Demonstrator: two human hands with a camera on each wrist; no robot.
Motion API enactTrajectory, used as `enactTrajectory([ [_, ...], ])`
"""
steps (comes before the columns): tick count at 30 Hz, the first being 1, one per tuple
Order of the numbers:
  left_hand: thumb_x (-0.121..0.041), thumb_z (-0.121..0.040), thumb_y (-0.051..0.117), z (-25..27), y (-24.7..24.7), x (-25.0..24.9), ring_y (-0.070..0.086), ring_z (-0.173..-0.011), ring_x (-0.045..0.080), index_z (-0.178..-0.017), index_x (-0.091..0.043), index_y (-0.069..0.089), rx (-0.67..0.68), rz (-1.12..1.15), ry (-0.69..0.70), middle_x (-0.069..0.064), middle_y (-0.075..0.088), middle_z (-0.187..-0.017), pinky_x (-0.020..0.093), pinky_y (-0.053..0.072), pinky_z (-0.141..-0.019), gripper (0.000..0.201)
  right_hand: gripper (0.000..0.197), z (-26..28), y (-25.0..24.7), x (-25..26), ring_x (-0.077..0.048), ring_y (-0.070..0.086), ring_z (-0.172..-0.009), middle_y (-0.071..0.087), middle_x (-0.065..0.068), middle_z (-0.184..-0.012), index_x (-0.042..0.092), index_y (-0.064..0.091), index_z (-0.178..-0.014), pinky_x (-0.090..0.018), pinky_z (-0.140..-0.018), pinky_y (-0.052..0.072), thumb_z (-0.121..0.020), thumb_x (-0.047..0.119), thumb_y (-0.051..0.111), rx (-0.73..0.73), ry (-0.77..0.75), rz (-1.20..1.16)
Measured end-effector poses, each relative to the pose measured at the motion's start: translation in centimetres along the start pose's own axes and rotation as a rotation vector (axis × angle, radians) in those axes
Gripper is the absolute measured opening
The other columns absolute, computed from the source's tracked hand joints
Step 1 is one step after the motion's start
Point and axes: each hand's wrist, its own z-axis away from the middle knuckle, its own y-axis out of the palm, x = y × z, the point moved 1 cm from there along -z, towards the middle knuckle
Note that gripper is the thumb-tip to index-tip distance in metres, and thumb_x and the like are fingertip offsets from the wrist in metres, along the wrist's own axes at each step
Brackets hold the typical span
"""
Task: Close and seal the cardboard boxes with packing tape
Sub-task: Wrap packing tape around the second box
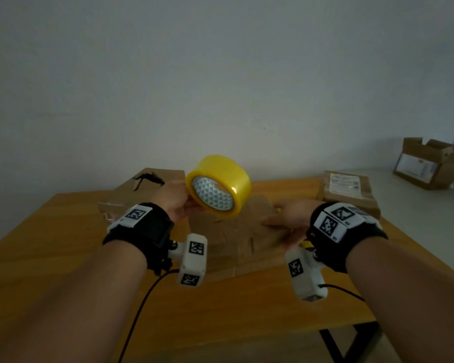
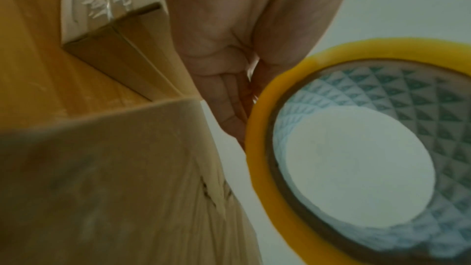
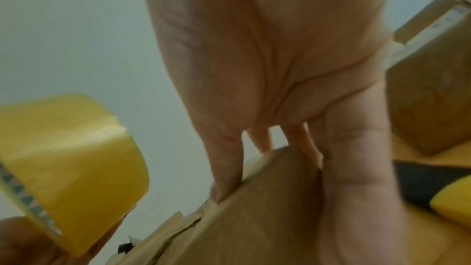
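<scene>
A yellow roll of packing tape (image 1: pixel 219 185) with a patterned white core is held up above the table by my left hand (image 1: pixel 180 199), which grips its rim (image 2: pixel 257 128). Below it a brown cardboard box (image 1: pixel 236 237) lies on the wooden table, its top flaps down. My right hand (image 1: pixel 286 218) rests on the box's right edge; in the right wrist view its fingers (image 3: pixel 226 168) lie over the top edge of the box (image 3: pixel 254 219) while the thumb runs down the side. The tape roll (image 3: pixel 74 148) shows at the left there.
A second brown box (image 1: pixel 144 189) with a torn spot stands behind at the left, and a labelled parcel (image 1: pixel 349 192) at the right rear of the table (image 1: pixel 220 310). An open box (image 1: pixel 430 163) sits on a white surface far right. A yellow-and-black object (image 3: pixel 433 188) lies by the box.
</scene>
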Motion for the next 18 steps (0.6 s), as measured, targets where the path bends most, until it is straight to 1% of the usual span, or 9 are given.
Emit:
enactTrajectory([
  [1,-0.010,-0.102,0.037,-0.1,-0.1,0.0,0.065,-0.074,0.022,-0.095,-0.006,0.062,0.010,-0.004,0.004,0.011,0.067,-0.086,0.028,0.055,-0.052,0.027,0.041,-0.4,0.1,0.2,-0.029,0.068,-0.088,0.062,-0.003,-0.101,0.018,0.047,-0.130,-0.044,-0.084,0.057,-0.094,0.033,0.059,-0.019,-0.024,-0.077],
  [3,-0.011,-0.102,0.037,-0.3,-0.6,-0.1,0.065,-0.071,0.021,-0.092,-0.007,0.064,0.013,-0.002,0.011,0.010,0.068,-0.082,0.026,0.055,-0.050,0.028,0.047,-1.8,0.1,0.6,-0.023,0.067,-0.070,0.065,-0.004,-0.091,0.017,0.045,-0.137,-0.037,-0.075,0.059,-0.094,0.024,0.061,-0.138,-0.102,-0.085],
  [5,-0.012,-0.101,0.039,-0.5,-1.3,-0.1,0.066,-0.067,0.020,-0.088,-0.008,0.065,0.003,-0.009,0.018,0.008,0.069,-0.076,0.025,0.054,-0.050,0.029,0.039,-3.4,0.5,1.1,-0.023,0.067,-0.076,0.066,-0.005,-0.085,0.018,0.056,-0.128,-0.034,-0.069,0.057,-0.090,0.017,0.064,-0.280,-0.172,-0.016],
  [7,-0.012,-0.100,0.041,-0.8,-2.0,0.0,0.066,-0.067,0.020,-0.086,-0.008,0.065,-0.015,-0.019,0.038,0.009,0.069,-0.076,0.026,0.055,-0.051,0.028,0.032,-4.5,1.2,1.6,-0.025,0.063,-0.086,0.061,-0.003,-0.097,0.022,0.061,-0.116,-0.029,-0.061,0.049,-0.086,0.010,0.061,-0.373,-0.209,0.098],
  [8,-0.011,-0.100,0.041,-1.0,-2.3,0.0,0.065,-0.067,0.020,-0.084,-0.008,0.064,-0.035,-0.031,0.048,0.009,0.069,-0.076,0.026,0.055,-0.052,0.028,0.031,-5.0,1.6,1.6,-0.024,0.061,-0.083,0.060,-0.005,-0.099,0.024,0.061,-0.111,-0.027,-0.056,0.047,-0.086,0.005,0.057,-0.397,-0.216,0.123],
  [10,-0.007,-0.099,0.041,-1.7,-3.2,-0.1,0.063,-0.068,0.019,-0.083,-0.010,0.063,-0.100,-0.059,0.069,0.009,0.066,-0.078,0.027,0.054,-0.056,0.028,0.033,-5.8,2.2,2.0,-0.027,0.064,-0.074,0.064,-0.008,-0.091,0.025,0.061,-0.100,-0.030,-0.056,0.053,-0.086,-0.001,0.048,-0.434,-0.236,0.064],
  [13,0.001,-0.098,0.040,-2.6,-4.0,-0.3,0.059,-0.073,0.020,-0.083,-0.009,0.060,-0.129,-0.054,0.087,0.010,0.061,-0.082,0.023,0.054,-0.055,0.028,0.025,-6.7,2.4,2.3,-0.031,0.069,-0.068,0.070,-0.013,-0.072,0.025,0.062,-0.085,-0.045,-0.067,0.060,-0.089,0.007,0.044,-0.449,-0.253,-0.085],
  [15,0.001,-0.097,0.040,-3.2,-4.0,-0.2,0.061,-0.076,0.024,-0.083,-0.006,0.061,-0.123,-0.087,0.082,0.011,0.062,-0.081,0.023,0.054,-0.056,0.026,0.006,-6.8,2.2,2.6,-0.027,0.068,-0.066,0.071,-0.010,-0.068,0.020,0.062,-0.087,-0.042,-0.070,0.060,-0.088,0.022,0.056,-0.438,-0.264,-0.081],
  [18,-0.001,-0.097,0.042,-3.8,-3.7,0.1,0.061,-0.074,0.025,-0.090,0.002,0.063,-0.119,-0.121,0.039,0.014,0.063,-0.084,0.030,0.054,-0.063,0.023,0.022,-7.3,2.1,2.6,-0.024,0.067,-0.076,0.069,-0.006,-0.080,0.020,0.059,-0.091,-0.033,-0.071,0.056,-0.082,0.036,0.070,-0.439,-0.229,-0.005],
])
